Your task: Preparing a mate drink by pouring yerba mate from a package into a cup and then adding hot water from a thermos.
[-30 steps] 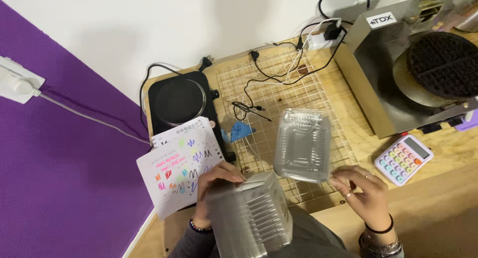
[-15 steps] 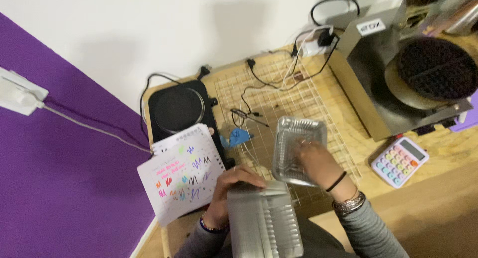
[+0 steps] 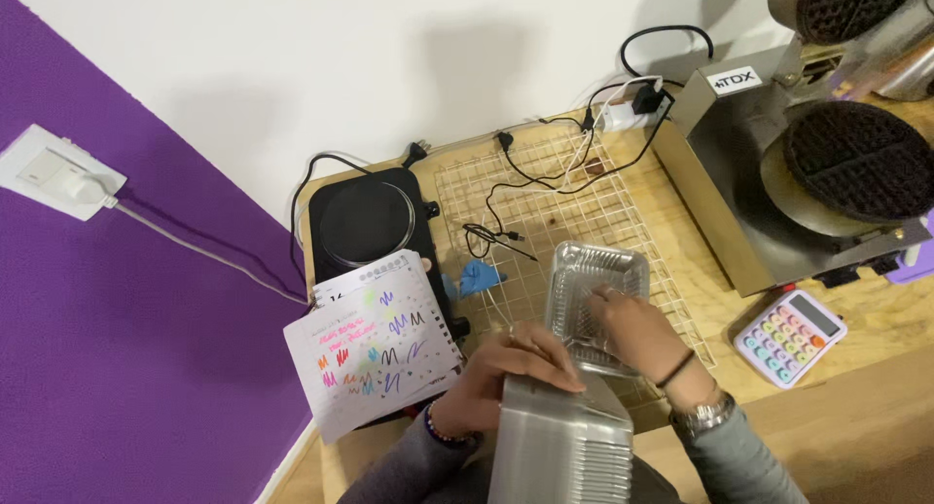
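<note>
My left hand [image 3: 506,378] grips the top edge of one stack of ribbed, clear plastic containers [image 3: 562,448], its lower end cut off by the frame. My right hand [image 3: 632,331] rests with fingers curled inside one single clear plastic clamshell tray [image 3: 595,288] lying on the white wire grid rack [image 3: 545,212]; whether they pinch it I cannot tell. Beside them sit one scribbled spiral notebook [image 3: 375,353], one round black hotplate [image 3: 368,222] and one pastel-keyed calculator [image 3: 788,337].

Bright, even light; soft shadows on the white wall [image 3: 389,66]; sharp focus; slight wide-angle bending at edges.
</note>
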